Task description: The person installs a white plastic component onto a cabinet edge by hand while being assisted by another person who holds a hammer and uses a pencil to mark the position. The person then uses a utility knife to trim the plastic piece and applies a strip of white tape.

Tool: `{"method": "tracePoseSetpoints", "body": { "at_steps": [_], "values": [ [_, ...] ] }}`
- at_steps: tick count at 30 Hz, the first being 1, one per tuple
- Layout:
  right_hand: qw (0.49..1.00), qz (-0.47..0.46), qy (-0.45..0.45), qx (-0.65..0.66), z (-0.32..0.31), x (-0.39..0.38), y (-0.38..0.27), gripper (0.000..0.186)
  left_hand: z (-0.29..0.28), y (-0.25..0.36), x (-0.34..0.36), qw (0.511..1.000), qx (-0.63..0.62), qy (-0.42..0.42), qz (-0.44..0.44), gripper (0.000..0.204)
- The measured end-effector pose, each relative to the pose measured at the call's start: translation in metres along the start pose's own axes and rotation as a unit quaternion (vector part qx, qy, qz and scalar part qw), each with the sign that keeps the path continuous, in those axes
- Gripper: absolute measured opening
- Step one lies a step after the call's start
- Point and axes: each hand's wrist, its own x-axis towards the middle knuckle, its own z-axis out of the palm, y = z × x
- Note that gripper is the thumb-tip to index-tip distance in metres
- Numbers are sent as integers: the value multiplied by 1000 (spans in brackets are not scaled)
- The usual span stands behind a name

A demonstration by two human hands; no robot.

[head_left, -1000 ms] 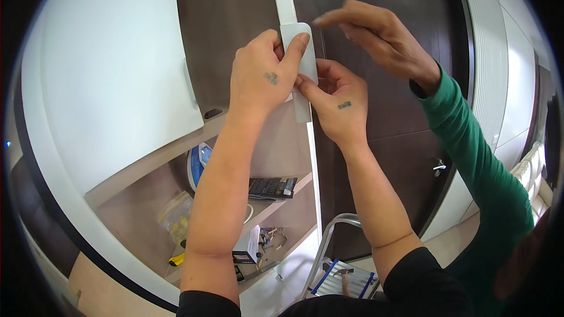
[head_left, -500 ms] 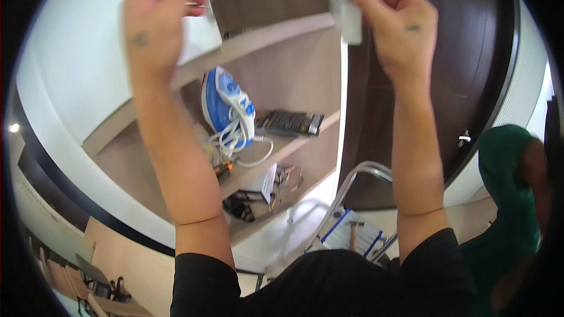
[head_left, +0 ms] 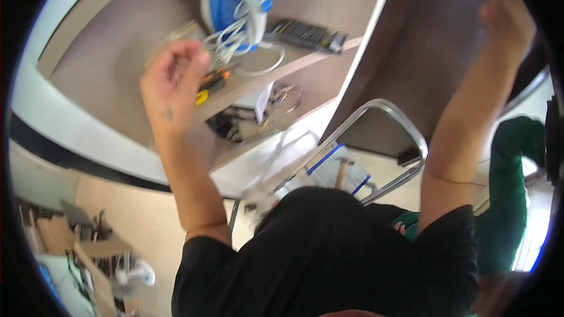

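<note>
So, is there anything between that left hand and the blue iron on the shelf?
Yes, as seen in the picture: the bunched white cord lies between the left hand and the blue iron's body. Nothing else visible stands between them, though depth is hard to judge.

One iron (head_left: 223, 6) and one dark packet (head_left: 308, 36) right of the left fingers (head_left: 196, 70); one stepladder (head_left: 324, 170), one hammer (head_left: 341, 175) below them
</note>
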Motion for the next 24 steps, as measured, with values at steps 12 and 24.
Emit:
{"method": "tracePoseSetpoints", "body": {
  "at_steps": [12, 24],
  "values": [
    [995, 51, -20, 82, -4, 20, 4, 29, 110, 174, 70, 883, -103, -16, 458, 15],
    [998, 44, -14, 48, 12, 17, -20, 33, 155, 364, 170, 776, 77, -164, 604, 41]
  ]
}}
